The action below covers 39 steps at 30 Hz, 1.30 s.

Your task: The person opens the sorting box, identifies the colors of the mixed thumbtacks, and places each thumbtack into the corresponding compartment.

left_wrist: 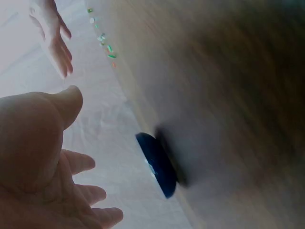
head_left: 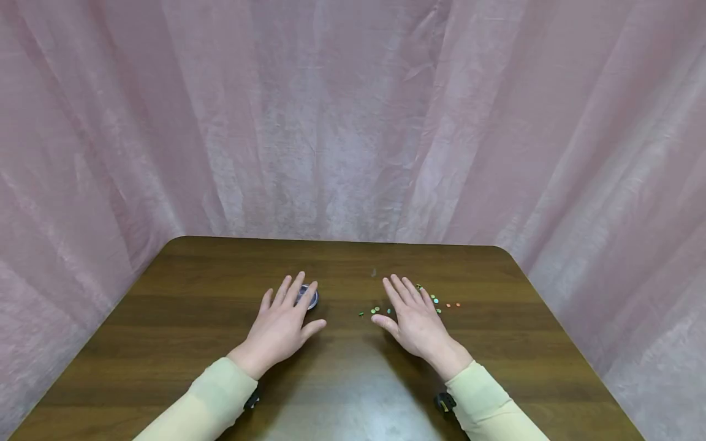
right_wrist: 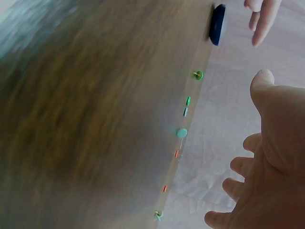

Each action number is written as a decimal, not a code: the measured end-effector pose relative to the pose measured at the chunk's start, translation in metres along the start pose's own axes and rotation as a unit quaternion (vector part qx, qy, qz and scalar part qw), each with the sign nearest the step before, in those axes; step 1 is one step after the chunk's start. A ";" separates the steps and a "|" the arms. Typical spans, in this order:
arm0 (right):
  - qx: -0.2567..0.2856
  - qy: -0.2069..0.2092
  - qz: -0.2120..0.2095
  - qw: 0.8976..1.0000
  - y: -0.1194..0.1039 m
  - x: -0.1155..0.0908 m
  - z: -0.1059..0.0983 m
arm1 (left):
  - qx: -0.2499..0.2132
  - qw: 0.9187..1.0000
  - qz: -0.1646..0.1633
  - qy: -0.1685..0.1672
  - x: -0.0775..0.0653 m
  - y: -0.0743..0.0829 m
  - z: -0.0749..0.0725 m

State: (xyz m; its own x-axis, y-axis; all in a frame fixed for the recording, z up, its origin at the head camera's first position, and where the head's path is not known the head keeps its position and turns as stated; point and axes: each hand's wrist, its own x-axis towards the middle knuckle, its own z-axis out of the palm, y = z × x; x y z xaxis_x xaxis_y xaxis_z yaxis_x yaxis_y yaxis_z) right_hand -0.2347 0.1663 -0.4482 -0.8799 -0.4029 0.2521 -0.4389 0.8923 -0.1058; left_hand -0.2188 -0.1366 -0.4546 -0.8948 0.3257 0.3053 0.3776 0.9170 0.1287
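Observation:
My left hand (head_left: 278, 327) hovers above the table with its fingers spread, holding nothing. Partly hidden beneath its fingers is a small round dark blue dish (head_left: 312, 300), which the left wrist view shows side-on as a shallow blue bowl (left_wrist: 157, 164). On the other side, my right hand (head_left: 416, 324) is likewise spread and holds nothing, raised over scattered thumbtacks. A green thumbtack (right_wrist: 198, 75) shows its pin in the right wrist view, near a turquoise thumbtack (right_wrist: 181, 133). Two orange pieces (head_left: 453, 305) lie to the right of this hand. Its fingers hide part of the scatter.
The brown wooden table (head_left: 182, 318) has rounded far corners. Pink curtains (head_left: 342, 122) hang behind it and along both sides. A small clear or greyish bit (head_left: 374, 272) lies toward the far edge, too small to identify.

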 end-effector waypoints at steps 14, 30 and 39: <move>0.033 -0.034 -0.016 0.999 -0.009 0.004 0.006 | -0.030 0.997 -0.018 -0.074 0.018 -0.018 0.007; 0.047 -0.043 -0.049 0.997 -0.016 0.009 0.000 | -0.010 0.996 -0.003 -0.091 0.036 -0.009 -0.002; 0.086 -0.082 -0.071 0.990 -0.024 0.010 -0.010 | -0.011 0.997 0.030 -0.074 0.035 0.009 -0.002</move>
State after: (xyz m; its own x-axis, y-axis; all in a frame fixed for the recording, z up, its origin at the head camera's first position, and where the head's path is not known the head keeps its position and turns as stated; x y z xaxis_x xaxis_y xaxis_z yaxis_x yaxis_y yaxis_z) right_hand -0.2311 0.1431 -0.4337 -0.8184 -0.5623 0.1185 -0.5729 0.7820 -0.2456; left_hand -0.2462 -0.1176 -0.4413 -0.8949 0.4122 0.1708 0.4358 0.8897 0.1361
